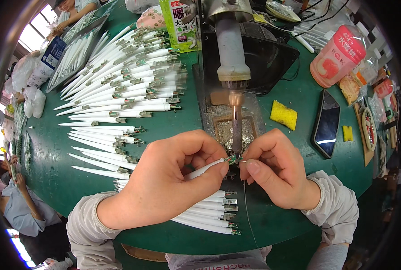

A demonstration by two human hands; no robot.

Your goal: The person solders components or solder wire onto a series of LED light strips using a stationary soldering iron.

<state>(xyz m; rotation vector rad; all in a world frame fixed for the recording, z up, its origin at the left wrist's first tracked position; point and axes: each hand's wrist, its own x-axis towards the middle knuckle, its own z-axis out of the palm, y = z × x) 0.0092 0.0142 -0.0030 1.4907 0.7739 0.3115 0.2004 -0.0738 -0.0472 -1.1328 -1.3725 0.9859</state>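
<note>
My left hand pinches a white stylus pen between thumb and fingers. The small green circuit board at the pen's end sits under the tip of a soldering iron mounted upright on a stand. Tip and board appear to touch. Thumb and forefinger of my right hand are closed on a thin solder wire, its short end pointing at the board and its long end hanging toward the table's front edge. Similar white pens with bare boards fan out to the left, and several more lie below my left hand.
Behind the hands, a metal tray holds solder scraps. A yellow sponge, a phone and a pink-labelled bottle stand or lie to the right. A green snack bag is at the back. Other people sit along the left.
</note>
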